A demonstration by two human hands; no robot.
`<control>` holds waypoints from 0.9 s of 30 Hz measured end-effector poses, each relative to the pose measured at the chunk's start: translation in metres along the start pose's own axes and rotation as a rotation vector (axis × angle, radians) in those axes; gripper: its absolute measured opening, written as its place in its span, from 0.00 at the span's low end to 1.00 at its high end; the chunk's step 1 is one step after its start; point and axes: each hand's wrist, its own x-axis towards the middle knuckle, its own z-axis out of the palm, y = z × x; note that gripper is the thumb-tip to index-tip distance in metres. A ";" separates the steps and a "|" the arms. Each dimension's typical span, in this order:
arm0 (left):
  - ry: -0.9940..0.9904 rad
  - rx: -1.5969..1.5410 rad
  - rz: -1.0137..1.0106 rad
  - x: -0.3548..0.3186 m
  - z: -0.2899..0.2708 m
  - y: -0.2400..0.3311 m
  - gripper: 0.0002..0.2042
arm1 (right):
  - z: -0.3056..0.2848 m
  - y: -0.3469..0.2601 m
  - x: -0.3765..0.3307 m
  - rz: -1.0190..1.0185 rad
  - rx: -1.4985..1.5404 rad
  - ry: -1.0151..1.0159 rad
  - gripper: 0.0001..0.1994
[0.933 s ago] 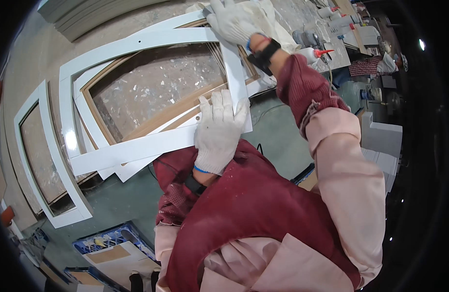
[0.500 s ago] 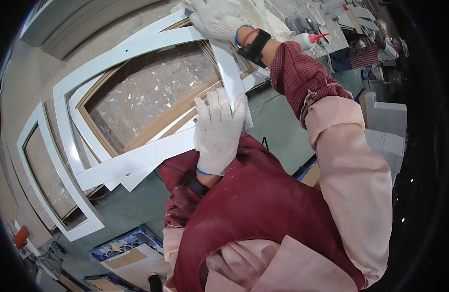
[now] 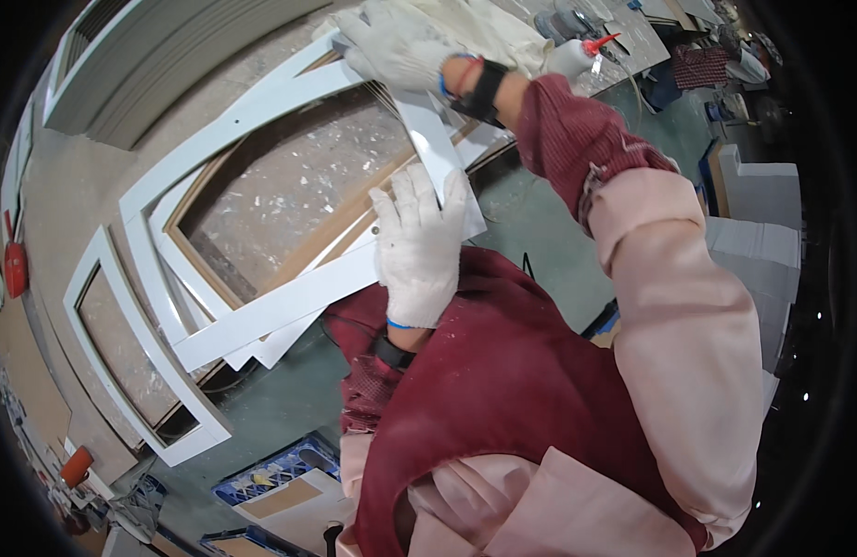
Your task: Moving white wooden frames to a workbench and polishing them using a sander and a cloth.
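A white frame (image 3: 280,311) with a curved far rail lies over other frames on the table. My left hand (image 3: 419,243), in a white knit glove, rests on its near right corner, fingers stretched over the rail and thumb apart. At the far right corner my right hand (image 3: 398,48), gloved alike, lies with its fingers extended toward the left. Beneath sits another frame with a brown inner edge (image 3: 198,249), offset from the top one. Paint-like flecks cover the tabletop (image 3: 289,172) inside the opening. The undersides of both hands are hidden.
A smaller white frame (image 3: 194,408) lies at the left, partly beyond the table edge. Stacked frames (image 3: 159,70) stand far left. Past my right wrist are a white bottle with a red nozzle (image 3: 572,58) and a cream cloth (image 3: 498,32). Blue crates (image 3: 278,469) are on the floor.
The view has turned slightly, so the things at the left sit farther right and lower. Both hands remain at the same corners of the white frame.
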 end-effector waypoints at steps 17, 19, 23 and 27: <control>-0.044 -0.090 0.065 -0.002 0.001 -0.005 0.25 | -0.022 -0.003 -0.043 -0.252 0.047 0.011 0.15; -0.008 -0.097 0.063 -0.003 0.004 -0.003 0.25 | -0.041 -0.013 -0.093 -0.327 0.016 0.134 0.21; -0.056 -0.034 0.075 -0.001 -0.002 0.003 0.24 | -0.019 -0.001 -0.057 -0.284 0.012 0.130 0.17; -0.057 -0.052 0.071 0.001 -0.002 0.004 0.23 | 0.014 0.026 0.019 -0.041 0.015 0.041 0.17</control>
